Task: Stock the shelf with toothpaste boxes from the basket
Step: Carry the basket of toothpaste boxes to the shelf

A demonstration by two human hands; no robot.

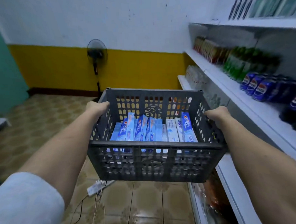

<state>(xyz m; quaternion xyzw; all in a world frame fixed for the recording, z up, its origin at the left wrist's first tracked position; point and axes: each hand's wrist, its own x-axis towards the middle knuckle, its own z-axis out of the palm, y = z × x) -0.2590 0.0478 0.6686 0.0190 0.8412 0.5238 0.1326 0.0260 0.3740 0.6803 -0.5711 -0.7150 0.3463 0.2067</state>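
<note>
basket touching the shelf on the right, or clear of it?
Cannot tell. In the head view the basket, held at each side by the left hand and right hand, overlaps the shelf edge; no gap or contact shows.

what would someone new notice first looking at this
A dark slotted basket held up mid-frame, the left hand and right hand gripping its side rims. Inside it stand blue and white toothpaste boxes. To the right, white shelves carry blue soda cans and green bottles.
</note>
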